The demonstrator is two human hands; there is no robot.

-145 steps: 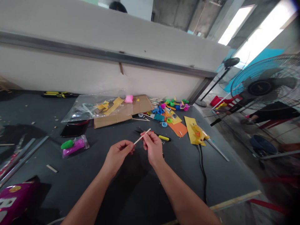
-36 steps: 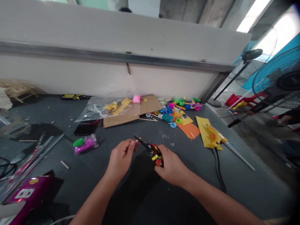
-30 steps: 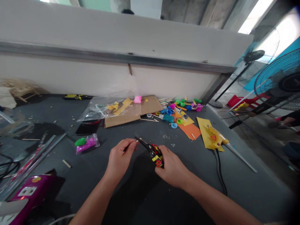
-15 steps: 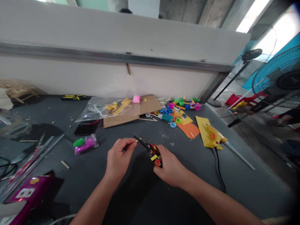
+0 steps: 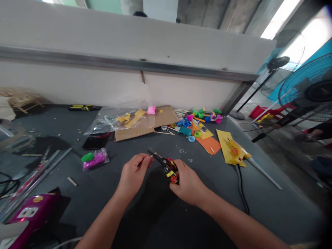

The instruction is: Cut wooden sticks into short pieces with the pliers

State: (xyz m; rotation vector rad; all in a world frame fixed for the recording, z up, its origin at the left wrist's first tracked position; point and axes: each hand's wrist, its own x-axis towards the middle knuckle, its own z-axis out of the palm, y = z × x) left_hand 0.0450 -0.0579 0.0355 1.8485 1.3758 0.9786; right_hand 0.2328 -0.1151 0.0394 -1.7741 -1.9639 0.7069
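My left hand pinches a thin wooden stick between thumb and fingers; only a short tip of it shows. My right hand is closed around the red and yellow handles of black cutting pliers. The pliers' jaws point up and left and meet the stick's tip just beyond my left fingers. Both hands hover low over the dark grey tabletop.
A yellow glue gun lies on yellow paper to the right, its black cord trailing toward me. Cardboard, a clear plastic bag, coloured plastic parts, a bag of green and purple items, a black phone and metal rods lie about.
4.8 s ago both hands held a longer stick and the pliers lay on the table. My right hand has since picked the pliers up. Over the last second the hands barely moved.
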